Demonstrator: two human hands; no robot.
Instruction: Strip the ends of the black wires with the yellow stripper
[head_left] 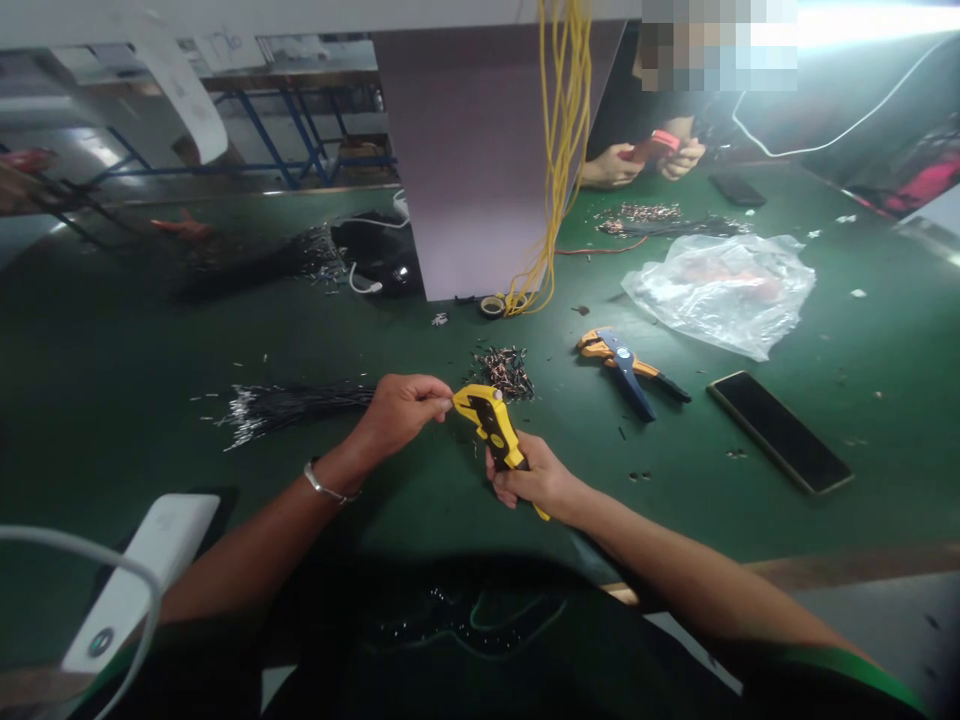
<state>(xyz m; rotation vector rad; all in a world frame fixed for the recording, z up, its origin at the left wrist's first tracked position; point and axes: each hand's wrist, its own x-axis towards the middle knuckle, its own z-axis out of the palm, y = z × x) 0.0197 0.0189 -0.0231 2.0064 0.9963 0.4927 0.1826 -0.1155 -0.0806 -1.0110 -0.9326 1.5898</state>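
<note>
Yellow/blk tool (pixel 491 425) | in R hand (pixel 529 470), gripped | L hand (pixel 411 408) pinched at its jaws, held item unclear

A: Left hand (pixel 409 412)?
B: Palm down-ish, thumb and index pinched, pointing inward. Bracelet on wrist.
A: Right hand (pixel 536 475)?
B: Closed in a grip, fingers curled; fingertips partly hidden, likely wrapped round.
A: Arms?
B: Both bare forearms reach in from the lower corners, hands near each other.
</note>
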